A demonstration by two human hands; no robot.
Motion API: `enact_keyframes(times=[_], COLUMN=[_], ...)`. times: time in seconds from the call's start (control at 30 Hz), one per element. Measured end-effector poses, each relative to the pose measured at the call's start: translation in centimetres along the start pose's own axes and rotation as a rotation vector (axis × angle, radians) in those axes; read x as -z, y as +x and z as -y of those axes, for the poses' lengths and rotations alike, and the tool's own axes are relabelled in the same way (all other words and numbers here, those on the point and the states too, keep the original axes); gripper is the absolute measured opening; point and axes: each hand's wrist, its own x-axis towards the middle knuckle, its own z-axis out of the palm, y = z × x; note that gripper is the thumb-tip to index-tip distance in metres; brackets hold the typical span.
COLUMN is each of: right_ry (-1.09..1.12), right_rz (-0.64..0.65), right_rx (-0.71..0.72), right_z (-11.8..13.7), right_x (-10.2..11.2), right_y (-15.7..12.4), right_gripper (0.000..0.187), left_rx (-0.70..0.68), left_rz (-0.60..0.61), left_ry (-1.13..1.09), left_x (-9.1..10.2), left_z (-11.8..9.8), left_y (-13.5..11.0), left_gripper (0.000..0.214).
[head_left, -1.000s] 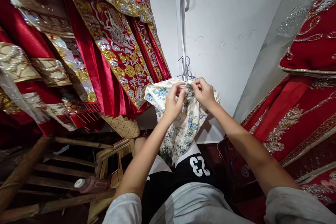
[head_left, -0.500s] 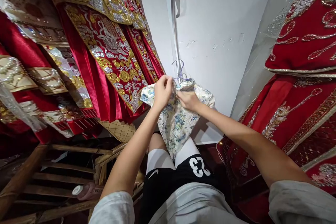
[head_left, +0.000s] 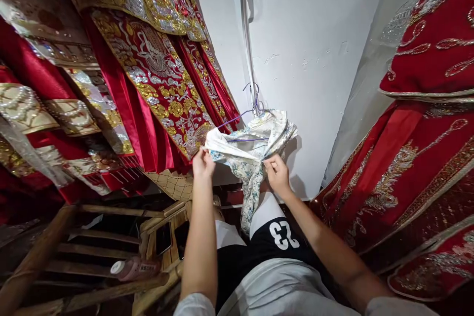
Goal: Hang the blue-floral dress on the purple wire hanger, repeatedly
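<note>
A white garment with blue floral print hangs on a thin purple wire hanger, its neck opening pulled wide so the hanger's lower bar shows inside. My left hand pinches the garment's edge at the left shoulder. At the front, right of the middle, my right hand grips the edge of the cloth between thumb and fingers. The hanger's hook is at the lower end of a metal pole against the wall. Below my hands the cloth narrows and drops between my knees.
Red embroidered gowns hang close on the left, and more red beaded garments on the right. A white wall stands ahead. At lower left are a bamboo chair and a pinkish bottle.
My hands have moved apart, the left one leftward and down, the right slightly right and down. The garment's neck is now spread, uncovering the hanger's left arm and lower bar.
</note>
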Motion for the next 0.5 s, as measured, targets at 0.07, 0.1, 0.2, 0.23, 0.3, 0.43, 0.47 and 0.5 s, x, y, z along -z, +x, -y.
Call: enact_keyframes(times=[0.07, 0.1, 0.2, 0.23, 0.3, 0.43, 0.47, 0.5], right_ry=[0.078, 0.091, 0.083, 0.072, 0.031, -0.097, -0.123, -0.139], right_rz=[-0.116, -0.156, -0.166, -0.153, -0.123, -0.001, 0.029, 0.055], right_rx=[-0.103, -0.14, -0.185, -0.192, -0.226, -0.337, -0.352, -0.362], right_z=[-0.6, -0.9, -1.8, -2.0, -2.2, -2.0, -1.8, -1.7], right_x=[-0.5, -0.5, 0.3, 0.8, 1.8, 2.8, 2.8, 2.7], right_y=[-2.1, -3.1, -5.1, -5.4, -5.5, -5.1, -4.9, -4.7], right_gripper=[0.033, 0.035, 0.039, 0.039, 0.041, 0.046, 0.047, 0.048], left_rx=[0.087, 0.129, 0.269, 0.294, 0.297, 0.136, 0.08, 0.033], left_rz=[-0.044, -0.056, -0.135, -0.146, -0.105, 0.166, 0.234, 0.299], left_ry=[-0.059, -0.087, -0.259, -0.289, -0.262, -0.046, 0.022, 0.101], left_x=[1.3, 1.9, 4.1, 4.8, 5.7, 4.7, 3.8, 2.9], left_z=[3.4, 5.1, 9.1, 9.9, 10.8, 9.8, 9.3, 8.9], left_y=[-2.3, -3.5, -6.5, -7.2, -8.3, -9.8, -10.3, -11.0], left_gripper=[0.035, 0.037, 0.036, 0.035, 0.033, 0.023, 0.025, 0.029])
